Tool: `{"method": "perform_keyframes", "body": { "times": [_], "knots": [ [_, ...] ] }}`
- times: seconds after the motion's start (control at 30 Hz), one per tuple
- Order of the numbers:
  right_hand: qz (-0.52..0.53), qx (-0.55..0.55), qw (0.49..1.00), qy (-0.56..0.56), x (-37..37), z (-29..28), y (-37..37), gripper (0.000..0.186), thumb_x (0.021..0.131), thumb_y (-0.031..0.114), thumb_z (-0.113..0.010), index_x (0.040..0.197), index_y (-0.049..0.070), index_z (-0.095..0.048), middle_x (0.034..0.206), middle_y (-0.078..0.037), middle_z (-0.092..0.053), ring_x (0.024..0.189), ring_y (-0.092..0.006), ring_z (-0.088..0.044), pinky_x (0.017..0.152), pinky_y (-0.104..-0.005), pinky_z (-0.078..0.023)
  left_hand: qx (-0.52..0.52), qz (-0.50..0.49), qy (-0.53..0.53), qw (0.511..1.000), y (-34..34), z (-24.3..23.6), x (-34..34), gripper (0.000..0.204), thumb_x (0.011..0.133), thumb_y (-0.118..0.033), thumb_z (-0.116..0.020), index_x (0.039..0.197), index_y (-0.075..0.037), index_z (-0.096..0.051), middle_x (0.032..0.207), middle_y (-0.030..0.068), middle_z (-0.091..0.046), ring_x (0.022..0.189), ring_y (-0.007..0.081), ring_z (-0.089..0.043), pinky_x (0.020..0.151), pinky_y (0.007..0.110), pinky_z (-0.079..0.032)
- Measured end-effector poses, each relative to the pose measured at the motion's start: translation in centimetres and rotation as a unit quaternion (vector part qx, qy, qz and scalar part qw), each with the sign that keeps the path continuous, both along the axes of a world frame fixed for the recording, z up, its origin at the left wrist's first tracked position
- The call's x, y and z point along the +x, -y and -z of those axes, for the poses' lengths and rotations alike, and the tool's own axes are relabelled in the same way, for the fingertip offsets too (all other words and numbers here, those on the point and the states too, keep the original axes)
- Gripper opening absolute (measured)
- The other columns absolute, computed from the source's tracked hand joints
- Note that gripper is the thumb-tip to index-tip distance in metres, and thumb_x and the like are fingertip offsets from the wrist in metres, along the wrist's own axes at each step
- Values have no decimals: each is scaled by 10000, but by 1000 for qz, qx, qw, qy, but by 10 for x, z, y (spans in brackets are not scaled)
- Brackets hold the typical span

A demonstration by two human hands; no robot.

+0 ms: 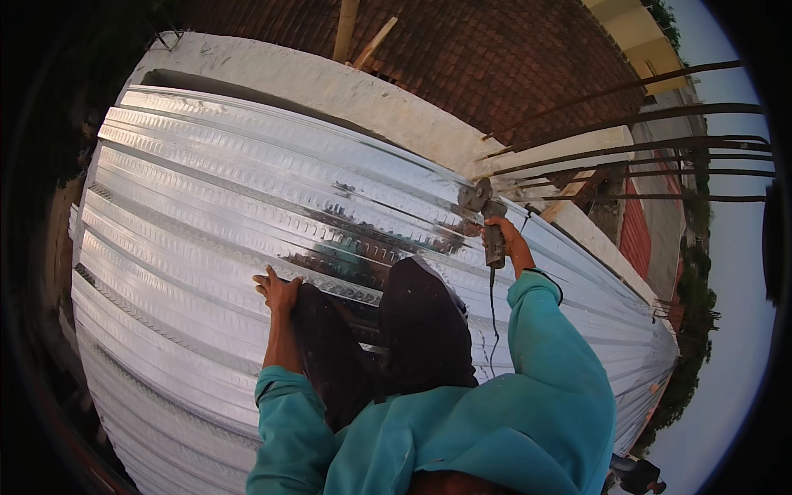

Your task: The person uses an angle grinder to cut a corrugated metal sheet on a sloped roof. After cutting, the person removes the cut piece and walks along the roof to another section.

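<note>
Corrugated silver metal sheeting [181, 190] with stamped ridges spreads under my dark-trousered legs. My right hand [503, 235] grips a grey angle grinder [493, 246] near the sheeting's upper right edge; its disc end points toward the concrete ledge, and a black cord [495, 322] trails down toward me. Whether the disc touches anything is unclear. My left hand [279, 289] rests with fingers spread on the sheeting beside my left leg.
A concrete ledge [272, 82] borders the sheeting, with a tiled roof [429, 58] and wooden poles [371, 41] beyond. Several bent rebar rods [693, 140] jut out at upper right. Another person [637, 474] is partly visible at lower right. Trees and buildings lie past the edges.
</note>
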State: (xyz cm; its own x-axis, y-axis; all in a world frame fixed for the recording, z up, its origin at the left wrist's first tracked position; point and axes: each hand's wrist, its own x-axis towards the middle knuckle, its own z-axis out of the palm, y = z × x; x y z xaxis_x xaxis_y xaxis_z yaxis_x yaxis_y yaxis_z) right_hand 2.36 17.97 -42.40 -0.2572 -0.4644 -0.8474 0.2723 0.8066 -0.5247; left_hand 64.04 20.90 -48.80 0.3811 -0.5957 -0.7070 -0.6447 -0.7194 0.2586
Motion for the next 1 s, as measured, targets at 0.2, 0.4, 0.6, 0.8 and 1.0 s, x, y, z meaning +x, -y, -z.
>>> {"method": "perform_keyframes", "body": {
  "times": [0.2, 0.4, 0.6, 0.8, 1.0],
  "knots": [
    [-9, 8, 1000, -9, 7, -11, -2, 304, 758, 262, -711, 923, 19, -637, 747, -132, -662, 581, -255, -639, 572, -392, -542, 6, 0, -2, 1000, 1, -3, -2, 1084, 727, -420, -804, 1570, -142, -182, 1615, 272, 24, 1482, 486, -43, 1123, 632, -264],
    [-19, 1, 1000, 3, 12, -18, 0, 297, 770, 277, -705, 914, 26, -636, 745, -107, -663, 579, -240, -633, 572, -377, -535, -1, -3, -4, 1000, 1, -3, -2, 1081, 727, -416, -801, 1571, -145, -183, 1616, 269, 26, 1481, 487, -48, 1130, 621, -260],
    [-14, 14, 1000, -18, 28, -32, 2, 300, 773, 290, -701, 907, 29, -637, 742, -101, -664, 586, -234, -635, 577, -370, -533, 3, -6, -2, 1000, 2, -7, -2, 1062, 735, -413, -789, 1570, -143, -192, 1616, 272, 17, 1481, 486, -49, 1133, 617, -259],
    [-15, 9, 999, -45, 39, -39, 3, 304, 776, 302, -699, 899, 31, -638, 736, -98, -664, 590, -230, -636, 580, -365, -532, -7, -4, -3, 1000, 1, -8, -1, 1060, 737, -421, -784, 1569, -135, -192, 1615, 277, 9, 1480, 491, -51, 1132, 617, -258],
    [-15, 2, 999, -32, 25, -29, 3, 315, 778, 294, -704, 931, 33, -617, 740, -105, -669, 590, -225, -643, 564, -363, -557, 1, -2, -7, 1000, 4, -14, -4, 1061, 740, -419, -781, 1570, -127, -187, 1612, 284, 13, 1481, 489, -49, 1135, 605, -261]
  ]
}}
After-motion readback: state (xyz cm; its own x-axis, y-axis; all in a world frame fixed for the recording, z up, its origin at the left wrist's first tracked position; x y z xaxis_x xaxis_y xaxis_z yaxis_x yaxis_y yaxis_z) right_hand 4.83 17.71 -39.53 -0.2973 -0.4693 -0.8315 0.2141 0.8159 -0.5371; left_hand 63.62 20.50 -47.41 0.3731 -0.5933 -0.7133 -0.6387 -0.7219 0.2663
